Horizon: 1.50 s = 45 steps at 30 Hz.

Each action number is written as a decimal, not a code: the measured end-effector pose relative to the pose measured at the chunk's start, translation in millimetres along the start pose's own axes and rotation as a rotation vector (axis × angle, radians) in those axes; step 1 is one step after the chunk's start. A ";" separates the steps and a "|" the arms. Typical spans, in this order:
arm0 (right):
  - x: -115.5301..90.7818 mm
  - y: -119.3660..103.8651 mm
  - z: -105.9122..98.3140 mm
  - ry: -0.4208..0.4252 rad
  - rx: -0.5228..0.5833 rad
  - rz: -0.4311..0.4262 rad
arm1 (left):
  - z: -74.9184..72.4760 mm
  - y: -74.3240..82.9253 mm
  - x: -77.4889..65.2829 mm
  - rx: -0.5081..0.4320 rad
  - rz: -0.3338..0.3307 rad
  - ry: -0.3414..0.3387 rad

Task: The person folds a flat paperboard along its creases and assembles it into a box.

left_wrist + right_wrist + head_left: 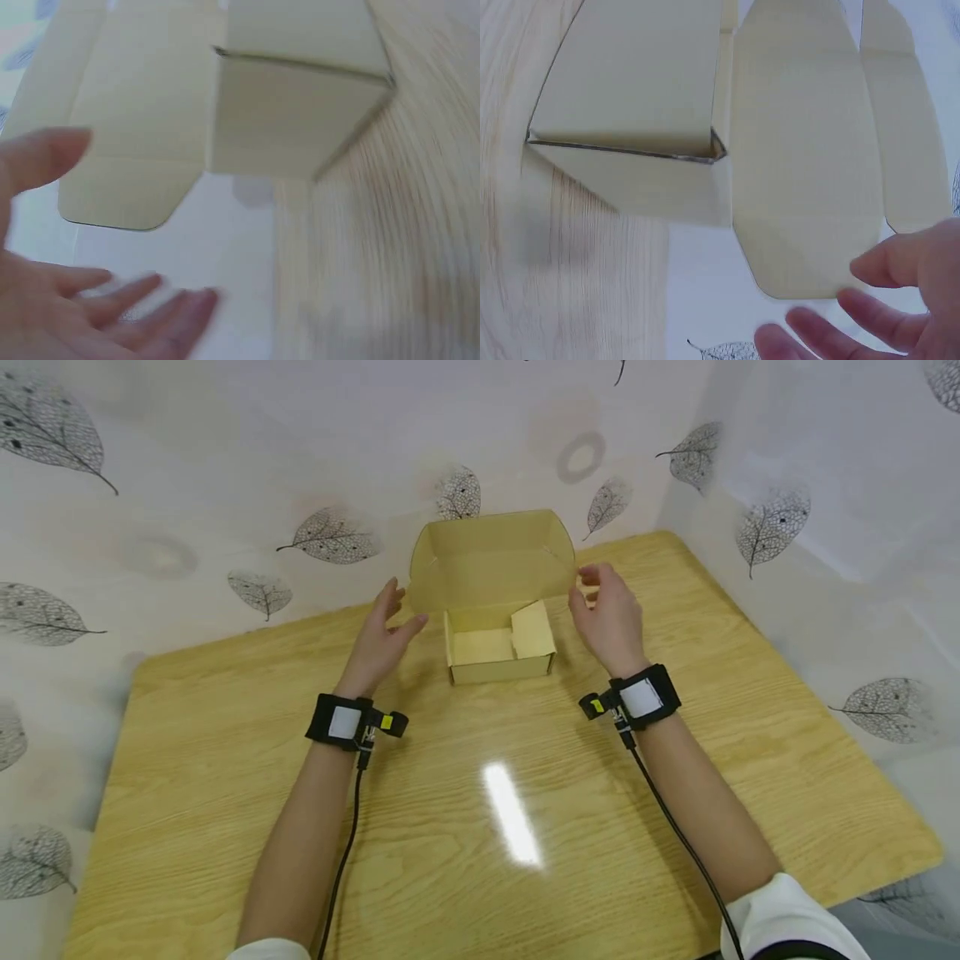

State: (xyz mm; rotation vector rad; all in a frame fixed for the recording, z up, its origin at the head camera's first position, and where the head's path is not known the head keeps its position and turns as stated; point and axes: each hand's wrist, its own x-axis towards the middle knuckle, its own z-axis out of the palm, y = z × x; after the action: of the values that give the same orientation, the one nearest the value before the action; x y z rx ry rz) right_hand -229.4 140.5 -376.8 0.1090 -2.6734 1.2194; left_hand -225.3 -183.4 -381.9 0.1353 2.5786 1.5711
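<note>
A cardboard box [501, 672] stands on the table with its lid [491, 560] raised at the back. A cardboard flap [534, 631] slants inside its right part. Left of the lid is my left hand [378, 639], fingers spread and holding nothing; the left wrist view shows its thumb near the lid's side flap [127, 191]. At the lid's right side, my right hand [611, 614] has its fingers loosely bent. In the right wrist view its thumb and forefinger are apart at the corner of the other side flap [802, 259]; whether they touch it I cannot tell.
The wooden table [450, 843] meets a wall [360, 435] with leaf prints behind the box and another at the right. Each wrist wears a black strap; a cable [347, 852] trails from the left one and another cable [682, 831] from the right.
</note>
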 end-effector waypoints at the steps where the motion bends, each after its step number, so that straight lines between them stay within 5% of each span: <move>1: 1.2 1.2 -1.1 0.025 0.042 0.000 | 1.1 1.0 0.5 -0.036 0.040 0.011; 5: 4.7 1.4 -0.3 0.013 0.245 -0.025 | 6.9 8.6 -1.4 -0.131 0.146 0.031; 10: 9.5 4.5 -1.6 0.036 0.299 -0.030 | 15.1 19.6 -6.6 -0.130 0.201 0.024; 19: 12.0 6.6 1.2 -0.038 0.528 -0.055 | 17.0 24.6 -9.2 -0.236 0.128 -0.007; 25: 6.5 2.0 4.5 -0.249 0.669 0.026 | 18.4 20.4 -7.9 -0.236 0.127 -0.050; 28: 4.0 4.1 6.1 -0.334 0.588 -0.026 | 20.4 13.8 -6.4 -0.177 0.172 -0.045; 33: 3.3 18.0 15.2 -0.335 0.226 -0.237 | 25.7 -5.8 -0.5 0.038 0.299 -0.053; 36: 0.8 20.4 14.7 -0.339 0.076 -0.297 | 24.5 -9.3 -1.4 0.148 0.322 -0.104; 41: -4.5 1.6 -7.3 -0.320 0.025 -0.362 | 12.3 12.8 -12.9 0.240 0.355 -0.162; 45: -3.9 -13.0 -15.2 -0.308 -0.066 -0.421 | 11.2 30.1 -18.1 0.391 0.421 -0.122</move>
State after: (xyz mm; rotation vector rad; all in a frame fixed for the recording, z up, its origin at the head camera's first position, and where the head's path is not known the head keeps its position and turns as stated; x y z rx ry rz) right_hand -221.3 143.3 -358.3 0.8645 -2.7308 1.0448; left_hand -205.4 -162.3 -359.3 0.8281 2.8496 1.0801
